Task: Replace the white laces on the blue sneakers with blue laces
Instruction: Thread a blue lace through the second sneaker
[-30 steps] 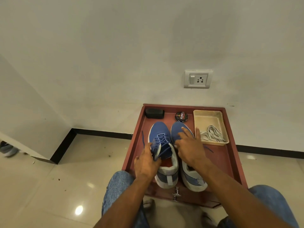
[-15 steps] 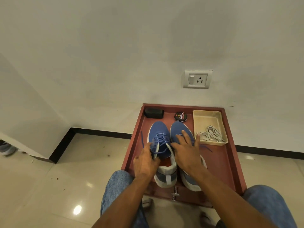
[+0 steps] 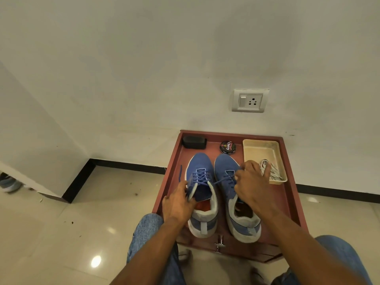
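Two blue sneakers stand side by side in a reddish-brown drawer [image 3: 292, 188], toes toward the wall. Both carry blue laces. My left hand [image 3: 177, 204] grips the left side of the left sneaker [image 3: 202, 161] at its collar, beside the tongue. My right hand [image 3: 251, 186] hovers over the right sneaker [image 3: 226, 163] with curled fingers that pinch its blue lace [image 3: 228, 178]. One strand runs from that hand across toward the left shoe. A loose blue lace end [image 3: 180, 173] lies on the drawer floor at the left. The white laces [image 3: 272, 171] lie bundled in a beige tray [image 3: 261, 147].
A black box [image 3: 194, 142] and a round shoe polish tin [image 3: 227, 147] sit at the back of the drawer. A metal handle [image 3: 219, 243] sticks out at its front. My knees in jeans [image 3: 148, 229] flank it. A wall socket [image 3: 248, 100] is above.
My right hand has lifted off the right sneaker, where it lay with spread fingers, and shifted right with its fingers curled on the lace. My left hand stays on the left sneaker.
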